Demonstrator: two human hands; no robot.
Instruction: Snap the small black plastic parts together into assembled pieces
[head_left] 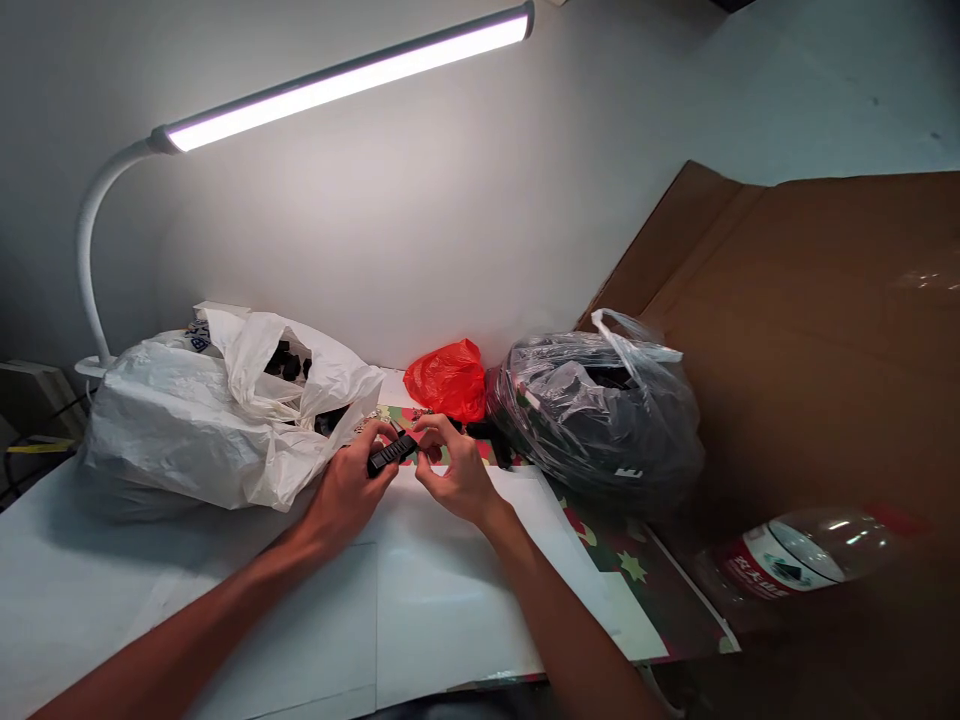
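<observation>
In my left hand (358,480) is a small black slotted plastic piece (391,455), gripped between thumb and fingers over the white work surface (442,580). My right hand (454,470) meets the far end of this piece, with thumb and index finger bent together in a pinch. Whatever sits between those right fingertips is too small to make out. Just behind the hands lie tiny metallic bits (421,412) on a patterned sheet, and some dark parts (484,432) lie to their right.
A white plastic bag (180,430) of black parts stands at left, a red bag (450,380) behind the hands, a clear bag (600,430) of dark items at right. A desk lamp (345,80) hangs overhead. A plastic bottle (802,555) lies by cardboard (825,330) at right.
</observation>
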